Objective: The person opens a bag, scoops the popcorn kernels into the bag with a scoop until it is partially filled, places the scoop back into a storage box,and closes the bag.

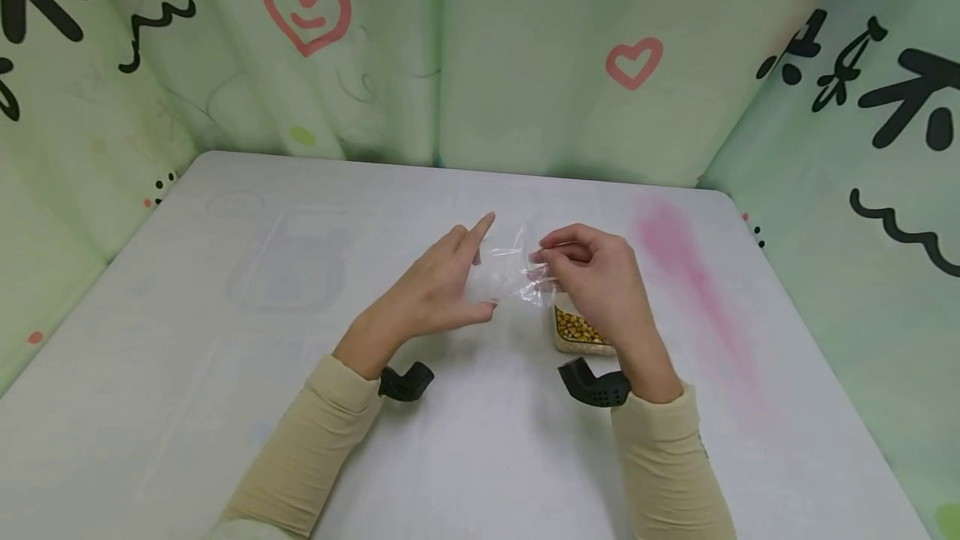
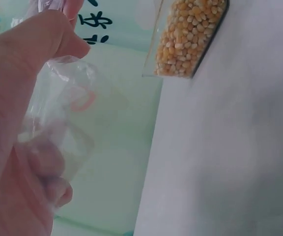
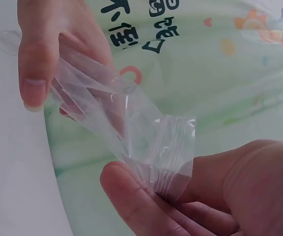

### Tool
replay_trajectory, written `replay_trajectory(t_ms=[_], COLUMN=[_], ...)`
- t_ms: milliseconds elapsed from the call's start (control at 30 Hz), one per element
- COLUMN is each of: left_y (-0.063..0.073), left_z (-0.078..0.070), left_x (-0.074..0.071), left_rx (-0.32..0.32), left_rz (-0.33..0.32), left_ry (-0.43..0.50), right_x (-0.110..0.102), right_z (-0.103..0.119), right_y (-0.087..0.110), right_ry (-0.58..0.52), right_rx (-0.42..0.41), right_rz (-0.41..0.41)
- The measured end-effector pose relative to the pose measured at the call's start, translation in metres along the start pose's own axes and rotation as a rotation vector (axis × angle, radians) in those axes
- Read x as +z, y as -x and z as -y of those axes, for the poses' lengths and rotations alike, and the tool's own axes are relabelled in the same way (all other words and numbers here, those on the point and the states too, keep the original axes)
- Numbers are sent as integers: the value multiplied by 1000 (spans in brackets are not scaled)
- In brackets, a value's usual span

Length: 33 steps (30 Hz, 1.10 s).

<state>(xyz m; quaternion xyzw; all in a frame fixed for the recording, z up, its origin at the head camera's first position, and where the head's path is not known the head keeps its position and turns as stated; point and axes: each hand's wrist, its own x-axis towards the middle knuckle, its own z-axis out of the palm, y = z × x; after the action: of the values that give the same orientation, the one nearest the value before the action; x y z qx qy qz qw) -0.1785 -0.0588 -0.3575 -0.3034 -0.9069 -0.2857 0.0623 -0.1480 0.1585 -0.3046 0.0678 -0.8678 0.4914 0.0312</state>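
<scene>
Clear bag [image 1: 510,273], corn-kernel box [image 1: 576,330] beside

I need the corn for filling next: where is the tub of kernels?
In the head view the tub of kernels sits on the white table, right of centre, under the right hand.

**Cream sleeves, black wrist mounts**

Both arms wear long cream ribbed sleeves [image 1: 315,448], reaching from the bottom of the frame to the wrists. Under each wrist sits a small black curved mount [image 1: 596,386], centre-low in the frame. The hands [image 1: 442,282] are bare.
</scene>
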Motion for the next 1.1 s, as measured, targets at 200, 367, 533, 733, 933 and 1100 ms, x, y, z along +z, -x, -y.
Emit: replay_trajectory(t_ms=[200,367,533,733,933,1100], left_y=[1,1,0,-1,-2,-2], left_z=[3,-1,-12,-22,-24,-22], left_x=[-2,0,3,9,13,9], left_rx=[-7,-45,-19,68,63,64], left_rz=[15,44,-14,-126,-180,-152], left_ry=[-74,-110,-105,-87,-84,-61], right_x=[1,4,8,14,16,16], right_z=[-2,-1,2,2,3,2], right_y=[-1,-1,-2,-1,-1,-2], right_ry=[42,17,-20,-48,-38,-26], right_rx=[-16,0,20,22,22,26], right_rz=[-29,-1,19,39,55,88])
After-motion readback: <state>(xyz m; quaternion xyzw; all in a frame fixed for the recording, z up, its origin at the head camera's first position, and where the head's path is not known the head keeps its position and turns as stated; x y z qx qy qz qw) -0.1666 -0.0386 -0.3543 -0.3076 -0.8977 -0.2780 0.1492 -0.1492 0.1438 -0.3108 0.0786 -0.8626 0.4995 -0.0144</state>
